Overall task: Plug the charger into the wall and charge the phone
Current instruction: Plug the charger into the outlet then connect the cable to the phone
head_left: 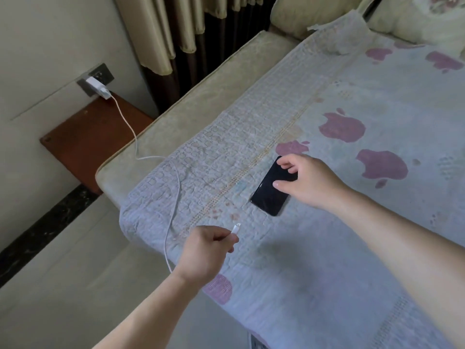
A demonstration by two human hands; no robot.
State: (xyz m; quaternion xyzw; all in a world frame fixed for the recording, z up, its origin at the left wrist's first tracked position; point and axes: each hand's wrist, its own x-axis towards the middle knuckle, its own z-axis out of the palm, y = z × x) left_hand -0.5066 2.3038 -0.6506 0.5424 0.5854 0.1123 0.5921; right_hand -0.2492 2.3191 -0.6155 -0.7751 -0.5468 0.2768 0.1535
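A white charger point(98, 88) sits plugged into the dark wall socket point(100, 74) at the upper left. Its white cable point(130, 127) runs down over the bed's edge to my left hand point(205, 250), which is closed on the cable just behind the connector tip point(236, 227). The tip points up and to the right, free in the air. A black phone point(270, 191) lies screen-up on the bedspread. My right hand point(305, 181) rests over its far end, thumb and fingers touching the screen and edge.
A brown wooden shelf point(93, 137) stands under the socket, between wall and bed. The quilted bedspread point(327, 248) with purple apple shapes covers the mattress. Curtains point(176, 28) hang at the back; pillows point(415, 21) lie at the top right. Pale floor lies at the lower left.
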